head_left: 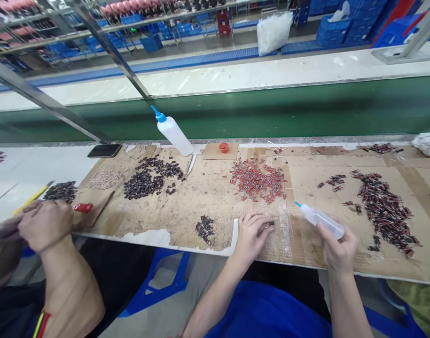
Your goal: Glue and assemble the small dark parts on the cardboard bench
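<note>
At four o'clock in the view, the right hand (341, 246) grips a small bottle (323, 220), its blue tip towards ten o'clock; at five, the left hand (250, 234) pinches a small dark piece (269, 224) over the cardboard (202, 195); a red pile (259, 180) lies at the left hand's twelve, a small dark heap (205, 228) at its nine; a red-and-black pile (386, 211) sits at the right hand's two.

We wore a plain, bright blue fabric top (267, 313), softly creased, and black cloth (288, 276) covered our lap. Our left forearm (215, 287) and right forearm (349, 303) showed bare, as did our rounded, five-fingered left hand (250, 234) and right hand (341, 249).
</note>
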Demonstrator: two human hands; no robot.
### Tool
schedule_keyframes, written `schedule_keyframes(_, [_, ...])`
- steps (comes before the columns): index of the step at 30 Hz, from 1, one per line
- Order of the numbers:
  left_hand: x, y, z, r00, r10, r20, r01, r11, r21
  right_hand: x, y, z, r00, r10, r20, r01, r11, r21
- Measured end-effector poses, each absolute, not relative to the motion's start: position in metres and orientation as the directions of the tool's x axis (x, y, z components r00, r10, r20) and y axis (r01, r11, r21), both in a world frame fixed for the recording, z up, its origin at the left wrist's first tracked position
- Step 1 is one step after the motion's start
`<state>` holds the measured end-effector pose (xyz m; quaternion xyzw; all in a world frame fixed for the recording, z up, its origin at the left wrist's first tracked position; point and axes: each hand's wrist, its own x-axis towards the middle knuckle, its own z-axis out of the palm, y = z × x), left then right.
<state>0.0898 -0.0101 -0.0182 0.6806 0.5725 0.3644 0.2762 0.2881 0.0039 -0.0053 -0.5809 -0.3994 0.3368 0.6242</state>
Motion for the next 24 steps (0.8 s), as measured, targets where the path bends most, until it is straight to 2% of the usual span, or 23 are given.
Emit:
schedule_keyframes(2, [0.089, -0.011, -0.018, 0.057, 0.984, 0.17, 0.571, -0.172, 0.803, 0.283, 0.005, -0.008, 0.515, 0.854, 0.077, -0.066, 0.129, -0.989])
schedule_keyframes(4, [0.089, -0.011, -0.019, 0.039, 0.987, 0.158, 0.566, -0.152, 0.81, 0.277, 0.005, -0.01, 0.517, 0.853, 0.062, -0.068, 0.113, -0.991])
schedule_keyframes(8, [0.09, -0.01, -0.018, 0.01, 0.988, 0.155, 0.545, -0.136, 0.827, 0.266, 0.002, -0.006, 0.434, 0.893, 0.116, 0.166, 0.047, -0.985])
schedule_keyframes(13, [0.089, -0.009, -0.017, 0.007, 0.989, 0.147, 0.534, -0.128, 0.836, 0.257, -0.001, -0.001, 0.338, 0.916, 0.217, 0.399, 0.069, -0.914])
schedule_keyframes(20, [0.09, -0.009, -0.016, 0.008, 0.991, 0.131, 0.551, -0.114, 0.827, 0.259, 0.0, -0.003, 0.313, 0.919, 0.24, 0.491, 0.06, -0.869])
schedule_keyframes(24, [0.09, -0.009, -0.015, 0.005, 0.989, 0.148, 0.55, -0.126, 0.825, 0.259, 0.0, -0.004, 0.304, 0.924, 0.233, 0.486, 0.06, -0.872])
